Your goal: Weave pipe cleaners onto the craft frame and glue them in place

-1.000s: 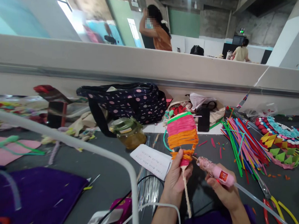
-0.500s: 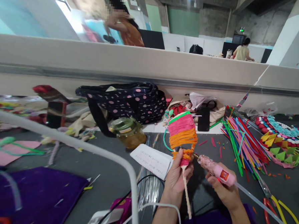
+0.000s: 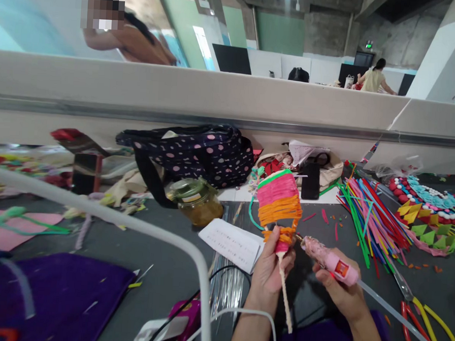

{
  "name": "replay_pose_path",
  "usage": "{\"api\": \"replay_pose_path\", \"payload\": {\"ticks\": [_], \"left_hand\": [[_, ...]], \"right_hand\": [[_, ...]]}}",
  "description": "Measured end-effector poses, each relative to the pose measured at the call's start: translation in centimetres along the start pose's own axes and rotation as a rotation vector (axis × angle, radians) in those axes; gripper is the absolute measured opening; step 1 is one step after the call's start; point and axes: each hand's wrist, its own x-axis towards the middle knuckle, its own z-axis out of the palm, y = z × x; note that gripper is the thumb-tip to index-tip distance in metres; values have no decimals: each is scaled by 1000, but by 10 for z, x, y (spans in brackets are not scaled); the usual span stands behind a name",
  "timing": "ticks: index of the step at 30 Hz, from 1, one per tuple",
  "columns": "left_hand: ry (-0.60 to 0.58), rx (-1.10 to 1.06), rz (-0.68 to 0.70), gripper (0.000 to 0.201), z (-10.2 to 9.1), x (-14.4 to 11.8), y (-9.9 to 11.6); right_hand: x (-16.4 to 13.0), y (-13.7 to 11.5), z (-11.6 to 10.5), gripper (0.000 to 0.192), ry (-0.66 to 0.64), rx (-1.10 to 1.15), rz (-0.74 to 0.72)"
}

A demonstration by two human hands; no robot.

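The left hand (image 3: 269,277) is closed around the lower stem of a pink-and-orange wrapped craft (image 3: 279,204), held upright above the surface (image 3: 169,259). The right hand (image 3: 339,291) grips a pink glue gun (image 3: 327,259), its nozzle just beside the craft's orange bottom wraps. Hot glue could likely reach the left thumb, which sits right under the nozzle. A jar (image 3: 196,202) and a paper slip (image 3: 231,244) lie left of the left hand, colored sticks (image 3: 366,218) right of the gun; room is tight.

Both forearms are bare, no sleeves, watch or rings on the left hand (image 3: 268,274) or right hand (image 3: 342,293) (purple clothing at the lap).
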Motion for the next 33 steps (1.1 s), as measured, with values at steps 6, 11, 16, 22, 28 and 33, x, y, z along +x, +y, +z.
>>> {"api": "replay_pose_path", "payload": {"ticks": [6,11,16,22,28,33], "left_hand": [[39,-28,-12,22,-4,3,0],[68,-29,0,25,-4,4,1],[41,-39,-23,26,-5,4,1],[30,-45,-25,25,-7,4,1],[33,-58,-42,27,-5,4,1],[15,-115,-46,22,0,1,1]], "right_hand": [[3,-5,0,31,-44,-67,-39],[3,-7,0,32,-50,-123,-57],[3,-6,1,37,-49,-125,-67],[3,-5,2,36,-37,-148,-68],[2,-6,3,40,-17,-143,-84],[3,-7,4,39,-48,-121,-92]]}}
